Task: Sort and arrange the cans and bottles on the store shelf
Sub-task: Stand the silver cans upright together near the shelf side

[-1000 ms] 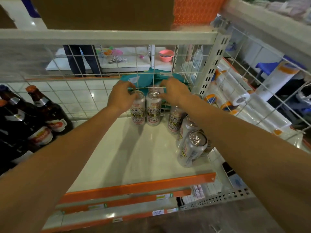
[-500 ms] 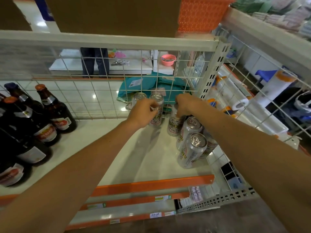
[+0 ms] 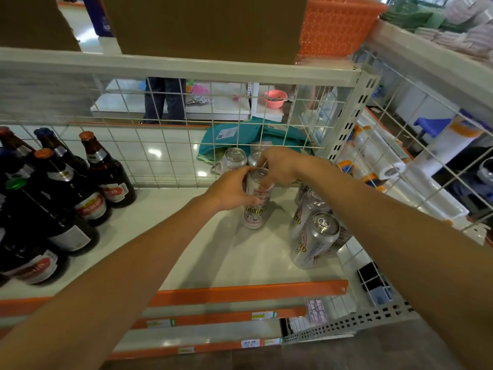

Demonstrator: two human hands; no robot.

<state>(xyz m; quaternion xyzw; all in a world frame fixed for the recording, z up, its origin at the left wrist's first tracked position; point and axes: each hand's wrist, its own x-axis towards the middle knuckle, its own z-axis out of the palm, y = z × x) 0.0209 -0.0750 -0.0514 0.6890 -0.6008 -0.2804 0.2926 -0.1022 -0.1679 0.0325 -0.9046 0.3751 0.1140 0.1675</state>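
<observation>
- Left hand [image 3: 229, 190] is wrapped round the can [image 3: 253, 209] at mid-body, thumb and fingers clamped on it. My read: it takes the weight.
- Right hand [image 3: 280, 166] comes over the top with fingertips curled onto the rim. Looks like steadying and steering, not lifting.
- Can is upright on the middle of the shelf [image 3: 186, 249], just in front of the two back cans [image 3: 234, 159] at the mesh [image 3: 160, 156]. Can't tell if its base is seated.
- Likely step: starting a second row ahead of the back pair, label facing out.
- Right cans [image 3: 317, 236] are bunched at the shelf's right end, not in rows. Probably the supply for the rows.
- Bottles [image 3: 104, 177] stand far left, well apart from the cans, so types stay separated.
- Tall narrow can tips easily, so a two-hand hold makes sense.
</observation>
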